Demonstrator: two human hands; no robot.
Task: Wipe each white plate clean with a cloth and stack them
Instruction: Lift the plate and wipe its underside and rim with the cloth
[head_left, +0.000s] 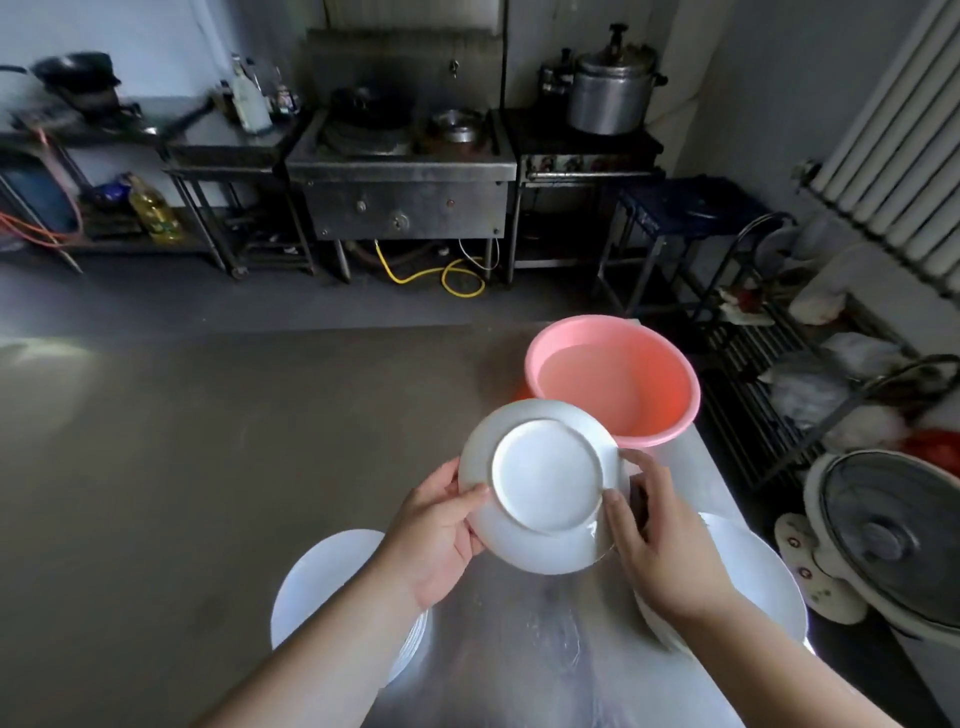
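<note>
white plate (545, 483) between both gripping hands

Plate (545, 483) between both hands, basin (613, 382) behind it, plate stacks left (322, 582) and right (748, 577) on table (208, 467)

The upturned plate (545, 483) looks like glazed white ceramic, glossy and smooth. The basin (670, 364) is matt pink plastic. The desk (234, 441) is brushed metal with a dull sheen. The pressure cooker (610, 85) is dull grey metal.
</note>
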